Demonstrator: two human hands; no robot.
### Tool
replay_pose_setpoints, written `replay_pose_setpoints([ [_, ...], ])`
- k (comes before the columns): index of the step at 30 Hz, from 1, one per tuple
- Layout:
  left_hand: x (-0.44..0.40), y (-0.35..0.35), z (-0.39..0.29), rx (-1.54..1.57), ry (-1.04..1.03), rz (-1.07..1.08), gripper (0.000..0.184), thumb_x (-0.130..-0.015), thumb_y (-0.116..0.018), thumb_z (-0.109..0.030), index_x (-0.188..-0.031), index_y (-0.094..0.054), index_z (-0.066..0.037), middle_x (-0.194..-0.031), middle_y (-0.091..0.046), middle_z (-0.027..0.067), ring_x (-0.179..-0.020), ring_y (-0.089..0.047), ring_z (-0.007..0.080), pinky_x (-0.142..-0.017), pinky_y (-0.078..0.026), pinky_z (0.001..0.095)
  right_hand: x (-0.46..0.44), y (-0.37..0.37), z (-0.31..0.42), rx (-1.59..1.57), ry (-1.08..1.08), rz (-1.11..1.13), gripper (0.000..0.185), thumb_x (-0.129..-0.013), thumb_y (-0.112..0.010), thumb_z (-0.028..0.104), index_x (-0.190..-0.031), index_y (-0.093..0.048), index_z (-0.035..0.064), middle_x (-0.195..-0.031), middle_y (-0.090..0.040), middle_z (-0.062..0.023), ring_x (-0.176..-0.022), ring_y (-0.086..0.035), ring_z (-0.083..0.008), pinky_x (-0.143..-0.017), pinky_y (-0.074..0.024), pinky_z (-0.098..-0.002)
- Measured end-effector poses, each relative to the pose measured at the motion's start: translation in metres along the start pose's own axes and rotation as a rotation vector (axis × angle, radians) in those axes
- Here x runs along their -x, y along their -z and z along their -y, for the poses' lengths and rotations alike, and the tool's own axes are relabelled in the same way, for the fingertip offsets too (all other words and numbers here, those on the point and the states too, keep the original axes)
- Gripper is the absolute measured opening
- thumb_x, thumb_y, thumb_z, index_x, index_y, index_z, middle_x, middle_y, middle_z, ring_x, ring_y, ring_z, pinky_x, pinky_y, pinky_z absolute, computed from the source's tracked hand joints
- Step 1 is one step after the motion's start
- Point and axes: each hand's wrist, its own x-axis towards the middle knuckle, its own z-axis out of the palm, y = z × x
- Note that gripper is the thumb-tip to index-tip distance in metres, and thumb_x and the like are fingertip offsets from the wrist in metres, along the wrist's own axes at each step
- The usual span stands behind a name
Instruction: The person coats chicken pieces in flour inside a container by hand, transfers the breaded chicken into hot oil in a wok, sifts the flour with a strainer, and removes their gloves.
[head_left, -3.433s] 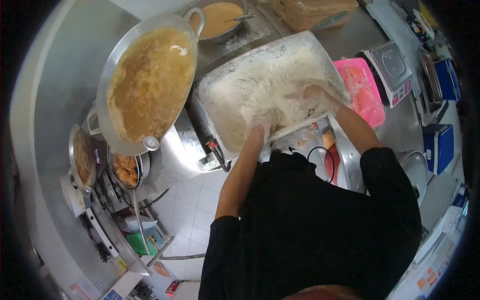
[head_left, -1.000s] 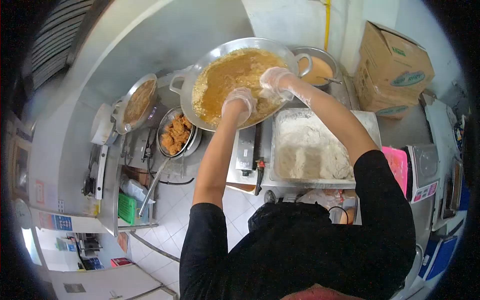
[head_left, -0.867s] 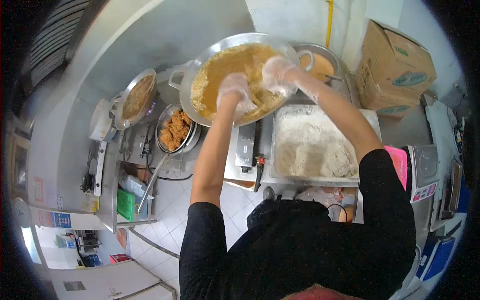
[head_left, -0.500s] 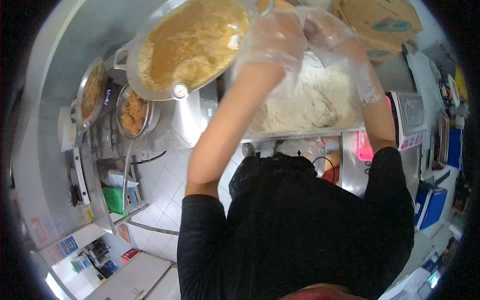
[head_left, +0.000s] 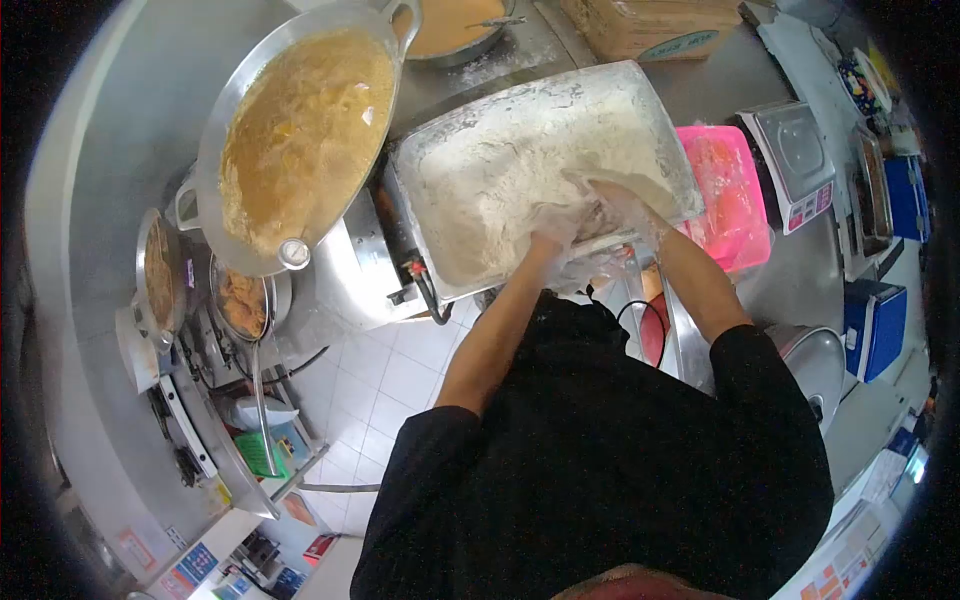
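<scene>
A large metal tray (head_left: 650,100) holds a bed of white flour (head_left: 500,160). Both my hands wear clear plastic gloves and are down at the flour by the tray's near side. My left hand (head_left: 562,222) is low in the flour, its fingers smeared and partly covered. Close beside it on the right, my right hand (head_left: 622,208) also reaches into the flour, fingers not clear. Whether anything lies between the hands cannot be made out.
A wide pan of bubbling oil (head_left: 305,130) with a round thermometer (head_left: 293,254) stands left of the tray. Behind is a bowl of orange batter (head_left: 445,25). A strainer of fried pieces (head_left: 243,300) sits left; a pink tub (head_left: 725,200) and scale (head_left: 800,160) stand right.
My hands have come back from beyond the tray's far side, near the batter bowl, down to the flour at the near side. The whole view has shifted, uncovering the bowl and pink tub.
</scene>
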Motion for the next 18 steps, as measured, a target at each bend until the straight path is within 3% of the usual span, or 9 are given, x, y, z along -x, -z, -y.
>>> replay_pose_setpoints([
  [2, 0.019, -0.005, 0.001, 0.021, -0.401, -0.310, 0.038, -0.088, -0.051, -0.021, -0.124, -0.055, -0.008, -0.110, -0.062, 0.0115, -0.094, -0.057, 0.0162, -0.083, -0.046, 0.0308, -0.004, -0.014, 0.016, 0.024, -0.013, 0.062, 0.046, -0.092, -0.048, 0.036, -0.125, -0.050, 0.0048, -0.111, -0.055, -0.0063, -0.097, -0.051, -0.0176, -0.086, -0.0402, -0.0314],
  [4, 0.014, -0.007, 0.023, 0.399, -0.448, -0.346, 0.035, -0.088, -0.053, -0.019, -0.120, -0.058, -0.006, -0.105, -0.064, 0.0111, -0.085, -0.058, 0.0136, -0.075, -0.048, 0.0292, 0.026, -0.047, 0.075, 0.201, -0.027, 0.193, 0.056, -0.095, -0.036, 0.045, -0.139, -0.037, 0.0093, -0.141, -0.037, -0.0118, -0.125, -0.037, -0.0217, -0.106, -0.0258, -0.0357],
  [5, -0.009, -0.009, 0.055, 0.756, -0.292, -0.214, 0.035, -0.087, -0.054, -0.018, -0.119, -0.059, -0.005, -0.103, -0.065, 0.0110, -0.082, -0.058, 0.0127, -0.072, -0.049, 0.0286, 0.036, -0.067, 0.115, 0.240, -0.119, 0.144, 0.057, -0.095, -0.036, 0.046, -0.138, -0.037, 0.0093, -0.140, -0.038, -0.0116, -0.124, -0.038, -0.0216, -0.106, -0.0260, -0.0356],
  [7, -0.013, 0.003, 0.065, 0.780, -0.190, -0.175, 0.039, -0.084, -0.059, -0.019, -0.119, -0.057, -0.003, -0.097, -0.065, 0.0105, -0.077, -0.058, 0.0117, -0.066, -0.049, 0.0267, 0.048, -0.092, 0.164, 0.297, -0.189, 0.080, 0.058, -0.094, -0.037, 0.047, -0.138, -0.038, 0.0089, -0.138, -0.040, -0.0111, -0.123, -0.039, -0.0214, -0.105, -0.0269, -0.0351],
  [10, 0.022, 0.064, 0.020, 0.189, -0.174, -0.400, 0.048, -0.077, -0.069, -0.022, -0.118, -0.055, -0.002, -0.090, -0.065, 0.0089, -0.075, -0.058, 0.0119, -0.061, -0.049, 0.0251, 0.029, -0.057, 0.151, 0.291, 0.047, 0.116, 0.058, -0.093, -0.040, 0.046, -0.136, -0.039, 0.0066, -0.136, -0.043, -0.0097, -0.120, -0.041, -0.0210, -0.102, -0.0310, -0.0340],
  [12, 0.021, 0.089, 0.005, 0.327, 0.112, -0.453, 0.048, -0.071, -0.075, -0.022, -0.111, -0.058, -0.002, -0.086, -0.064, 0.0074, -0.074, -0.058, 0.0126, -0.059, -0.049, 0.0266, 0.021, -0.031, 0.149, 0.143, 0.121, 0.158, 0.057, -0.093, -0.042, 0.044, -0.135, -0.040, 0.0049, -0.135, -0.044, -0.0088, -0.119, -0.043, -0.0205, -0.100, -0.0344, -0.0335],
  [14, -0.035, 0.089, 0.091, 0.251, -0.136, -0.769, 0.044, -0.068, -0.078, -0.021, -0.104, -0.059, -0.003, -0.082, -0.064, 0.0069, -0.069, -0.057, 0.0130, -0.056, -0.048, 0.0247, 0.010, -0.024, 0.159, -0.010, 0.125, 0.136, 0.054, -0.093, -0.044, 0.041, -0.132, -0.043, 0.0034, -0.132, -0.047, -0.0082, -0.117, -0.045, -0.0196, -0.098, -0.0363, -0.0330],
  [16, -0.028, 0.096, 0.083, 0.335, -0.313, -0.870, 0.044, -0.068, -0.078, -0.019, -0.103, -0.058, -0.003, -0.080, -0.064, 0.0077, -0.065, -0.057, 0.0143, -0.055, -0.048, 0.0246, -0.002, -0.020, 0.175, -0.117, 0.121, 0.058, 0.049, -0.093, -0.045, 0.036, -0.128, -0.047, 0.0021, -0.128, -0.050, -0.0077, -0.117, -0.046, -0.0187, -0.099, -0.0364, -0.0322],
  [18, -0.002, 0.099, 0.068, 0.388, -0.398, -0.777, 0.046, -0.071, -0.075, -0.018, -0.109, -0.055, -0.002, -0.082, -0.064, 0.0093, -0.064, -0.058, 0.0159, -0.056, -0.049, 0.0263, -0.008, -0.022, 0.181, -0.235, 0.105, -0.022, 0.044, -0.093, -0.047, 0.032, -0.124, -0.051, 0.0007, -0.125, -0.053, -0.0072, -0.116, -0.048, -0.0178, -0.099, -0.0366, -0.0315],
])
